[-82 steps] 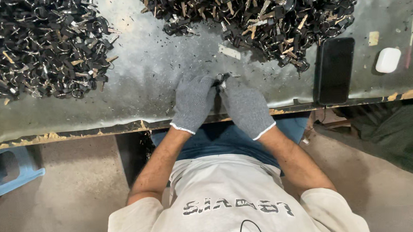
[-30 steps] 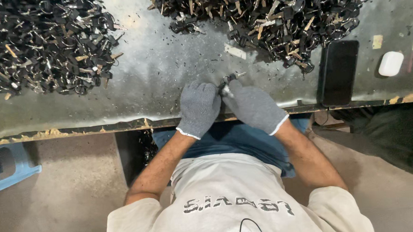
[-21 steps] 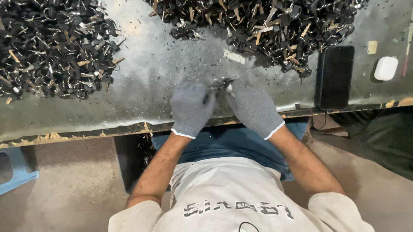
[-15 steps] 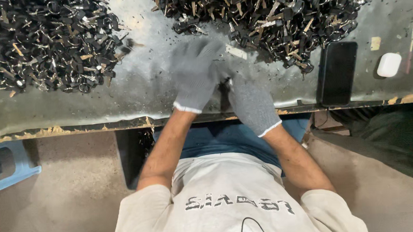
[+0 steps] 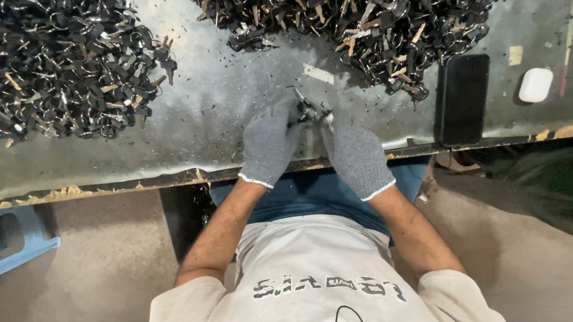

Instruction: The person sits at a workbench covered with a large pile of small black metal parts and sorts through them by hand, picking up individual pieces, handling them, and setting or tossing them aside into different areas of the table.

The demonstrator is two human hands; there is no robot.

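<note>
Both gloved hands, left hand (image 5: 269, 142) and right hand (image 5: 357, 154), pinched together on a small metal piece (image 5: 308, 111) at the table (image 5: 218, 112) edge, black phone (image 5: 462, 99) right, white case (image 5: 535, 84) beyond, pale rectangular tag (image 5: 319, 74) ahead

A grey, scuffed metal-topped workbench (image 5: 218, 112) carries two heaps of small dark metal parts (image 5: 59, 62) (image 5: 357, 20), a black phone (image 5: 461, 99) and a white oval case (image 5: 535, 84).

Gloved hands at a metal desk (image 5: 218, 112)
Left hand (image 5: 269, 142) and right hand (image 5: 357, 156) pinch a small dark metal part (image 5: 306, 109) between them.
</note>
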